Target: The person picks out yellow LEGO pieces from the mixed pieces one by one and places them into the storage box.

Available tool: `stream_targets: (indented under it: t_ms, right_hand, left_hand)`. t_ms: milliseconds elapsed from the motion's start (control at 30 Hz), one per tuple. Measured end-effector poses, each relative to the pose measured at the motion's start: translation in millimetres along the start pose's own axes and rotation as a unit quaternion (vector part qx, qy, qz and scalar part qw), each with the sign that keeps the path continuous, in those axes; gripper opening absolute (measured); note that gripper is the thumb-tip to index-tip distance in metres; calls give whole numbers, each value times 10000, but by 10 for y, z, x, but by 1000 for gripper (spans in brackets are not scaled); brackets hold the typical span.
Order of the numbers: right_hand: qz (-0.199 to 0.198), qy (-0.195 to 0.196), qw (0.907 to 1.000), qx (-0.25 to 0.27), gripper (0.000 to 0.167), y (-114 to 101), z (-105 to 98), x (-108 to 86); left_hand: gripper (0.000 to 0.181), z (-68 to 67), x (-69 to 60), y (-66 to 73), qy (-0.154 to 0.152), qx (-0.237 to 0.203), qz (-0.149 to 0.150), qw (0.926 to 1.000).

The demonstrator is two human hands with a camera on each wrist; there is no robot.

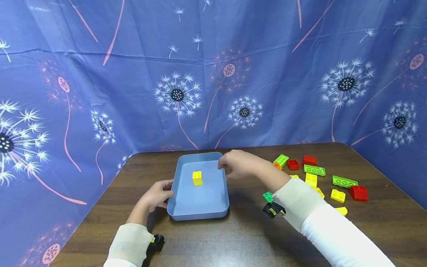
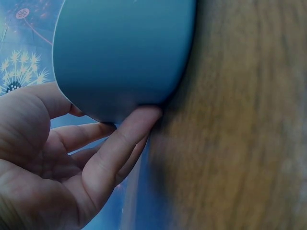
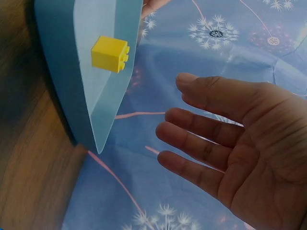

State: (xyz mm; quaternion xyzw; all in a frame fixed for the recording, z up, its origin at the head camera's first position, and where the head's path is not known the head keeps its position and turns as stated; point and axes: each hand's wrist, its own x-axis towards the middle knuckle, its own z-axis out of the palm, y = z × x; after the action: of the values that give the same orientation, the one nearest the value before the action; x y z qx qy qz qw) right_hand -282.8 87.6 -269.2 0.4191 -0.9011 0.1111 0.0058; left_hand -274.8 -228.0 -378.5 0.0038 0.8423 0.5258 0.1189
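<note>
A blue tray [image 1: 198, 214] sits on the wooden table. Inside it, a yellow toy brick [image 1: 197, 179] stands near the middle, studs facing up. At the tray's left side, my left hand [image 1: 156, 194] grips the wall; the left wrist view shows its fingers against the outside, with one digit partly hidden behind the rim. My right hand [image 1: 239, 164] hovers by the far right rim. In the right wrist view, that hand [image 3: 225, 143] has its thumb and fingers apart and holds nothing.
Several red, green, yellow and orange toy bricks lie scattered on the table's right, among them a red brick [image 1: 358, 193] and a long green brick [image 1: 345, 181]. My right forearm partly covers some. A blue dandelion-print cloth [image 1: 213, 74] hangs behind the table.
</note>
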Motion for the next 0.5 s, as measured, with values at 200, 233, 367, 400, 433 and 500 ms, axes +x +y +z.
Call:
stream_targets:
  t_ms: [200,233,367,400,433,500]
  right_hand:
    - [-71,125,9999,-47,28,94,-21,-185]
    - [-42,130,9999,-20,28,111,-27,-220]
    - [10,147,9999,9,29,171,-65,-365]
    - [19,151,9999,23,28,187,-73,-399]
    - [50,153,9999,38,28,201,-80,-431]
    - [78,170,9998,83,27,234,-91,-488]
  left_hand:
    - [61,-5,6,-13,7,-28,-8,10000]
    - [61,-6,7,-14,10,-38,-10,10000]
    - [60,-10,9,-26,-1,-66,8,10000]
    - [60,-12,8,-28,-13,-66,15,10000]
    - [60,-14,10,-29,-17,-75,24,10000]
    - [60,-22,12,-35,-41,-87,46,9999]
